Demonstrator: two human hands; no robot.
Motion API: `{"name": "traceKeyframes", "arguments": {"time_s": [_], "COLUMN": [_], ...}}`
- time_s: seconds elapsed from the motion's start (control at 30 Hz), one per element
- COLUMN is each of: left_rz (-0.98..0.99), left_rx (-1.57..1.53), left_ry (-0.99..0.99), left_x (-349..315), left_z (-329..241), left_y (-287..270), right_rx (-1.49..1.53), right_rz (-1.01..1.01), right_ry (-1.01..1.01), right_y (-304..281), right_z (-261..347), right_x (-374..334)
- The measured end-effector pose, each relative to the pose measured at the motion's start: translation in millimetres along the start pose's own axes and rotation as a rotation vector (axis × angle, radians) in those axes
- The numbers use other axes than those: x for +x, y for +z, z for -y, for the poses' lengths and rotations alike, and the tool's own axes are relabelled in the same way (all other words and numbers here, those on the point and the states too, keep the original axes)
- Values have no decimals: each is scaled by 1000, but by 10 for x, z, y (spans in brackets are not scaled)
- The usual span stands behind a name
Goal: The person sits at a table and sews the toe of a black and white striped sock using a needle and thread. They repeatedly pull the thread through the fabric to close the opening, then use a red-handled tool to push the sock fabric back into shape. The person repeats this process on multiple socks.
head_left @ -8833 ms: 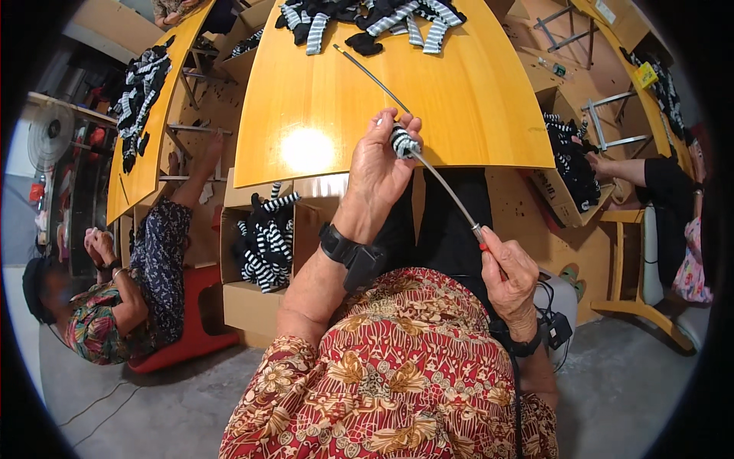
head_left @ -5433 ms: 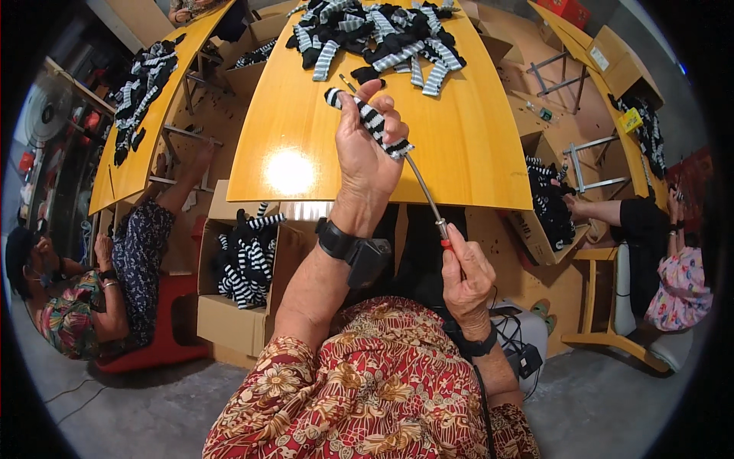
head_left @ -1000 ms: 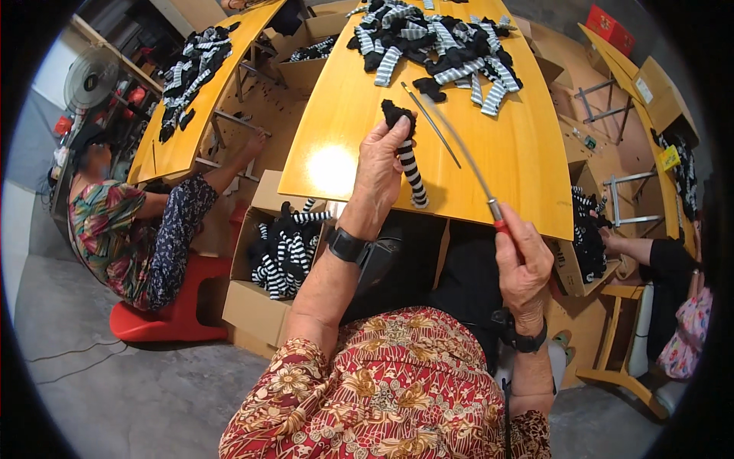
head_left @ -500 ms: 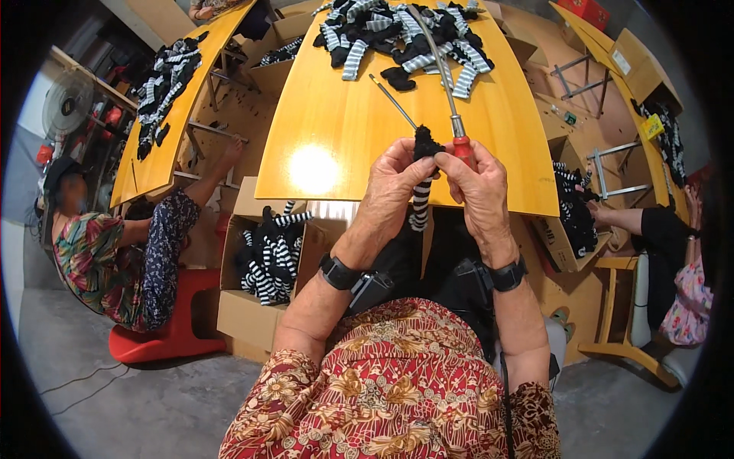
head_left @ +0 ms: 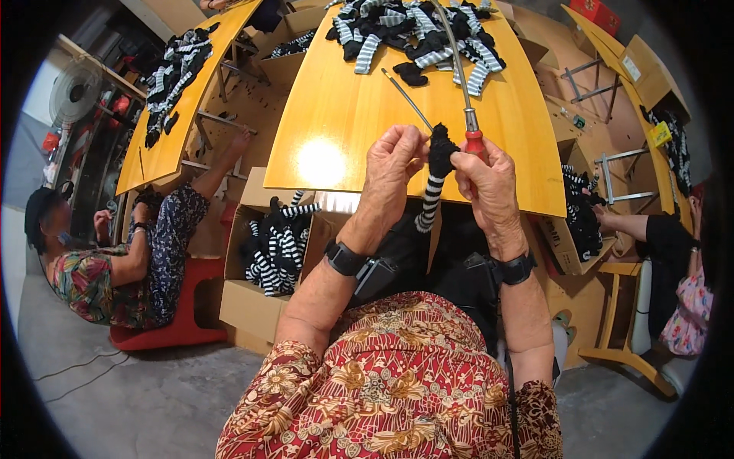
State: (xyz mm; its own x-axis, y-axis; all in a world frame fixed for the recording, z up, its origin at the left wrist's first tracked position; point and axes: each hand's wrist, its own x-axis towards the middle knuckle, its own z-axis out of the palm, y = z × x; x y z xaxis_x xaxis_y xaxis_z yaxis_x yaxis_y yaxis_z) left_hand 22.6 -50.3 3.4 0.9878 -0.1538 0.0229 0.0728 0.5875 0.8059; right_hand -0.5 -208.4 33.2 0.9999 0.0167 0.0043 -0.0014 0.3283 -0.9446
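forearms [head_left: 317, 287] angled forward, the right hand [head_left: 489, 183] grips a red-handled tool [head_left: 475, 143] and pinches a striped sock [head_left: 440, 162] at the edge of the table [head_left: 336, 115]; the left hand [head_left: 391, 164] curls just beside it, its hold unclear.

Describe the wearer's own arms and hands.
The left hand and right hand are gloveless. Both have black wristbands behind them, with boxy dark modules on the inner sides. Short, red-and-gold patterned sleeves cover the upper arms. A thin black cable runs down near the right sleeve.
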Motion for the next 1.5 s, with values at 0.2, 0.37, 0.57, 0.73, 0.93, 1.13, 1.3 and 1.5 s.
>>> {"name": "traceKeyframes", "arguments": {"time_s": [0.2, 0.37, 0.57, 0.73, 0.93, 1.13, 1.3, 1.5], "left_rz": [81, 21, 50, 161, 63, -226, -282, -330], "left_rx": [96, 5, 7, 44, -50, -765, -894, -929], "left_ry": [-56, 58, 36, -24, -146, -239, -187, -146], "left_x": [10, 34, 10, -44, 5, 405, 512, 561], "left_z": [-8, -30, -43, 29, 35, 36, -51, -133], "left_y": [32, 32, 83, -7, -175, -737, -878, -786], "right_rx": [-54, -66, -172, -195, -534, -668, -792, -829], "right_rz": [34, -7, -14, 14, -39, 54, 102, 104], "right_ry": [9, 9, 3, -26, -176, -249, -412, -255], "right_y": [22, 77, 97, 148, 218, -69, -380, -565], "right_z": [-8, -15, -41, 45, -79, 127, 30, -143], "right_x": [34, 55, 87, 187, 332, -426, -1049, -1426]}}
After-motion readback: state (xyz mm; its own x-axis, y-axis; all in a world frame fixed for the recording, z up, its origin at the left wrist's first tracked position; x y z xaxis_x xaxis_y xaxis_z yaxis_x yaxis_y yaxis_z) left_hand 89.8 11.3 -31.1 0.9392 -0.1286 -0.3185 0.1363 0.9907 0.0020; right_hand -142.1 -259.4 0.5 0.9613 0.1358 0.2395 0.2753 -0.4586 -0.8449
